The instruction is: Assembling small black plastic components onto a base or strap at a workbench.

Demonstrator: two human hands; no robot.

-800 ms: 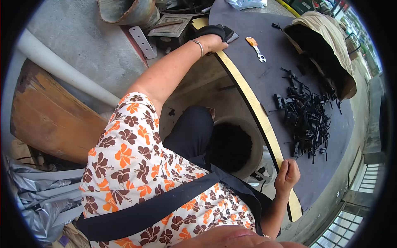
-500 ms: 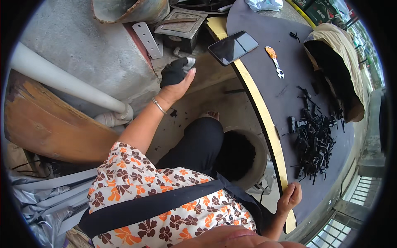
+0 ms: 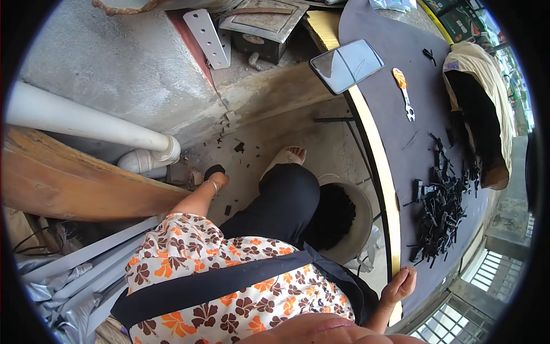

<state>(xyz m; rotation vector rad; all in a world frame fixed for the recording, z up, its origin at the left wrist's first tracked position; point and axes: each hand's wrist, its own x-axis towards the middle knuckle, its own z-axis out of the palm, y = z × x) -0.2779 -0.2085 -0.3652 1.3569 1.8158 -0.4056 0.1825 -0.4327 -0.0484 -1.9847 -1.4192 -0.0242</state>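
My left hand [image 3: 217, 178] hangs low over the floor, close to the white pipe's elbow. A black covering, perhaps part of a glove, wraps its fingers, so their pose and anything in them are hidden. My right hand [image 3: 400, 285] rests at the near end of the table's yellow edge [image 3: 382, 183], fingers curled closed together. Whatever it may hold is too small or hidden to make out. Just beyond it on the dark tabletop [image 3: 384, 86] lies a heap of small black plastic parts [image 3: 440, 215].
A phone [image 3: 346, 66] overhangs the table edge, with an orange-handled wrench [image 3: 404, 94] beside it. A cream sack with a black inside [image 3: 478, 103] lies on the right. Below the table stands a bucket [image 3: 362, 229] of black pieces. A white pipe [image 3: 91, 120] and curved wooden board [image 3: 86, 180] flank me.
My left hand has dropped from near the metal box down toward the floor by the pipe. The head view has shifted slightly. My right hand stays closed at the table edge.
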